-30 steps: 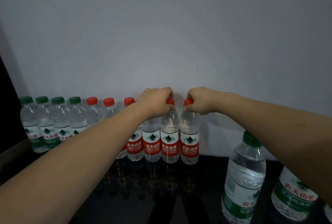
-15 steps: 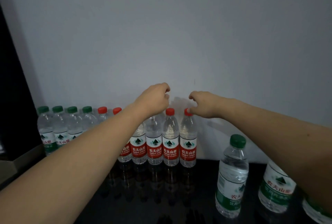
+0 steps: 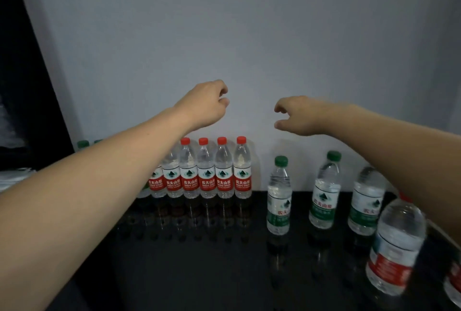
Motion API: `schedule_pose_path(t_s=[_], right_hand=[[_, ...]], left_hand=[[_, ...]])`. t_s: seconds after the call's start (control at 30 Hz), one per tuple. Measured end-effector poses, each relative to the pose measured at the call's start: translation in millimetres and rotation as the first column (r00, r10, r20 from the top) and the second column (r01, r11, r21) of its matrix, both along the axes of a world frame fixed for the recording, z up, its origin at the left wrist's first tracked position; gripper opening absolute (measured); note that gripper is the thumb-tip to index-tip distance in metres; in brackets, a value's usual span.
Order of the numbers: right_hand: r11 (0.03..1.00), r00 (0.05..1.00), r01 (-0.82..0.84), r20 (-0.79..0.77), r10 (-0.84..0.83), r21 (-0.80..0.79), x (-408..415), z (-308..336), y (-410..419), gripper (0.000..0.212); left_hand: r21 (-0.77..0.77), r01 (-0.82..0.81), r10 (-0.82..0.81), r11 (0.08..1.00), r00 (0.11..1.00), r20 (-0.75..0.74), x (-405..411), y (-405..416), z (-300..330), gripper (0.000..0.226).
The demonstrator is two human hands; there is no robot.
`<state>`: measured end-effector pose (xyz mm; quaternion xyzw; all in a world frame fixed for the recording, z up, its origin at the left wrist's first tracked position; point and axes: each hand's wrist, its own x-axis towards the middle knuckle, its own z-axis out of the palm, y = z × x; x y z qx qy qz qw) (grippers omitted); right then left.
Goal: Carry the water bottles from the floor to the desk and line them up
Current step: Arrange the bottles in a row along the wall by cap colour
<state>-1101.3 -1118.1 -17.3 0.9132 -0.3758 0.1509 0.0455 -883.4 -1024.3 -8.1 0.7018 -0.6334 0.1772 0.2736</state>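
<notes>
Clear plastic water bottles (image 3: 242, 168), glossy black desk (image 3: 199, 260), matt wall (image 3: 249, 36)

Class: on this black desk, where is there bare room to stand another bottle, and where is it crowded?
Free: the glossy black desk in front of the row of red-labelled clear bottles, and the gap between it and the nearest green-capped bottle. Crowded: the right edge, with loose bottles.

Glossy black desk (image 3: 199, 273) fills lower frame. Red-capped bottle row (image 3: 207, 168) upright along wall, centre-left, touching. Three green-capped bottles (image 3: 324, 191) spaced at right; blurred red-label bottle (image 3: 396, 248) lower right.
</notes>
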Motion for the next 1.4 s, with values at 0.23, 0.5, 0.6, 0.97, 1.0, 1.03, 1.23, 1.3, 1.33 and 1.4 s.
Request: schedule_pose_path(t_s=[0.23, 0.5, 0.6, 0.97, 1.0, 1.03, 1.23, 1.3, 1.33, 1.4], right_hand=[[0.993, 0.993, 0.103, -0.057, -0.1, 0.049, -65, -7, 18, 0.05], [0.959, 0.965, 0.246, -0.13, -0.228, 0.139, -106, -29, 2, 0.05], [0.952, 0.959, 0.263, -0.154, -0.239, 0.157, -107, -40, -8, 0.051], [0.911, 0.933, 0.33, -0.232, -0.276, 0.247, -88, -78, -56, 0.042], [0.911, 0.933, 0.332, -0.227, -0.278, 0.246, -86, -79, -59, 0.039], [0.911, 0.932, 0.338, -0.22, -0.289, 0.236, -83, -81, -62, 0.037], [0.882, 0.891, 0.436, -0.224, -0.394, 0.182, -76, -95, -78, 0.032], [0.868, 0.873, 0.467, -0.246, -0.422, 0.17, -77, -101, -82, 0.026], [0.865, 0.873, 0.471, -0.238, -0.427, 0.175, -77, -102, -84, 0.024], [0.871, 0.89, 0.449, -0.193, -0.414, 0.2, -75, -100, -87, 0.02]], left_hand=[[0.096, -0.001, 0.001, 0.995, 1.0, 0.007, -50, 14, -6, 0.037], [0.316, 0.038, -0.047, 0.948, 0.999, 0.021, -110, -10, -37, 0.05], [0.393, 0.014, -0.04, 0.919, 0.998, 0.058, -119, -24, -54, 0.051], [0.525, -0.137, -0.002, 0.84, 0.967, 0.255, -130, -81, -97, 0.037], [0.528, -0.135, -0.003, 0.839, 0.968, 0.251, -130, -85, -99, 0.035], [0.529, -0.127, -0.001, 0.839, 0.972, 0.234, -129, -88, -101, 0.034], [0.542, -0.04, -0.005, 0.839, 0.997, 0.081, -123, -95, -110, 0.031], [0.537, -0.015, -0.021, 0.843, 0.998, 0.061, -120, -95, -113, 0.03], [0.533, -0.001, -0.029, 0.846, 0.998, 0.05, -118, -95, -114, 0.029], [0.525, 0.023, -0.044, 0.851, 0.999, 0.028, -113, -95, -113, 0.028]])
